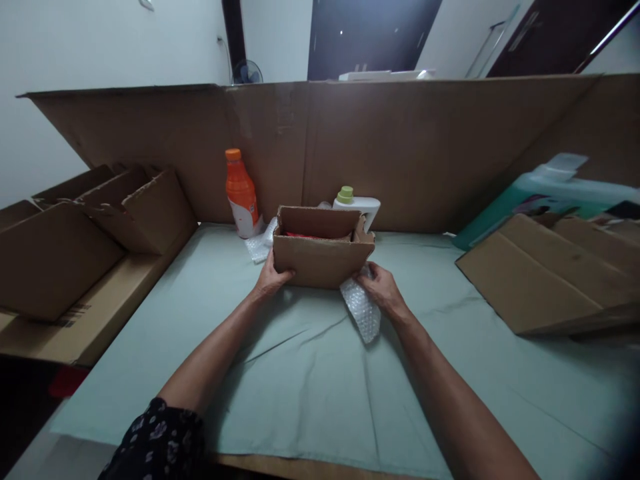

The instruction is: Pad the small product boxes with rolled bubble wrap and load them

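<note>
A small open-topped cardboard box (323,262) stands in the middle of the cloth, with something red (303,235) just visible inside it. My left hand (273,277) grips the box's lower left corner, thumb on the front face. At the lower right corner my right hand (383,290) is closed on a strip of bubble wrap (364,313), which hangs down in front; its fingertips are close to the box. Behind the box are an orange bottle (241,197) with more bubble wrap (259,247) at its foot, and a white bottle with a green cap (345,195), partly hidden.
Several open cardboard boxes (143,213) stand at the left on a flat carton (107,297). On the right, a large bottle of teal liquid (505,207) leans behind another cardboard box (535,280). A tall cardboard panel (400,147) closes off the back of the cloth-covered table (310,393).
</note>
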`<state>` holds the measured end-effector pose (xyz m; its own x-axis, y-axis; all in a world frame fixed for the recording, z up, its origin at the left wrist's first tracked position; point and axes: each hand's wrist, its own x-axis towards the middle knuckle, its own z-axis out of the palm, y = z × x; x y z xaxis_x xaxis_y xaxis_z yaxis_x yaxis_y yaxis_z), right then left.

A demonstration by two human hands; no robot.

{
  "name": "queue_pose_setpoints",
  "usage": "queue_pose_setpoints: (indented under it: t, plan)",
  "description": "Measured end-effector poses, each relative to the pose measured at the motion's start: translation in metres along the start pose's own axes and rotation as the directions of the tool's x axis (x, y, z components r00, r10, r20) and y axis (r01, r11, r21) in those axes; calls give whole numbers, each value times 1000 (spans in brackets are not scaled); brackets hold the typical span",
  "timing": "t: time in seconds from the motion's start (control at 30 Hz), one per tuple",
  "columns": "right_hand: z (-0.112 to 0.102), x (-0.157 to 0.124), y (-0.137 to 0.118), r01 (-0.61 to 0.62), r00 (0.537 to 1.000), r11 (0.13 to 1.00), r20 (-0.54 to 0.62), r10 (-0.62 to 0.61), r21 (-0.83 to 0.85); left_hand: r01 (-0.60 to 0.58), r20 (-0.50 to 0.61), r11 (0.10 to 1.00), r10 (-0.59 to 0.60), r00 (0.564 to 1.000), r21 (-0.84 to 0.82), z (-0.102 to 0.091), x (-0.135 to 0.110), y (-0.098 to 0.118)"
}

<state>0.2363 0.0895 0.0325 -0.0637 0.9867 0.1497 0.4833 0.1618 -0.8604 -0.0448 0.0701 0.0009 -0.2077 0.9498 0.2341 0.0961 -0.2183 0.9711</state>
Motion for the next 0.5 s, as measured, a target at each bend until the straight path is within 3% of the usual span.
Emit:
queue_pose_setpoints:
  t: [0.1,0.17,0.23,0.3,0.37,0.43,0.5]
  plan:
    - [-13,-20,-3,1,1000,1000,16,-1,1,37,-56,999,-36,998,16,-3,-20,1]
    - [-23,-47,-8,-17,997,999,70,14,42,91,-107,995,-86,991,36,-7,-51,2]
    - [-32,-75,-16,-38,982,990,191,12,133,171,-84,985,-170,982,12,-11,-88,5]
    - [-35,-96,-28,-37,934,975,355,-44,218,306,62,946,-301,952,-106,-11,-123,13]
    - [-34,-106,-41,29,861,974,490,-139,226,478,282,837,-407,869,-265,-8,-145,24]
    - [-28,-109,-53,155,812,977,545,-210,145,574,429,731,-415,803,-369,-4,-154,34]
    - [-21,-111,-64,331,812,944,510,-285,0,548,439,740,-373,818,-391,-3,-153,40]
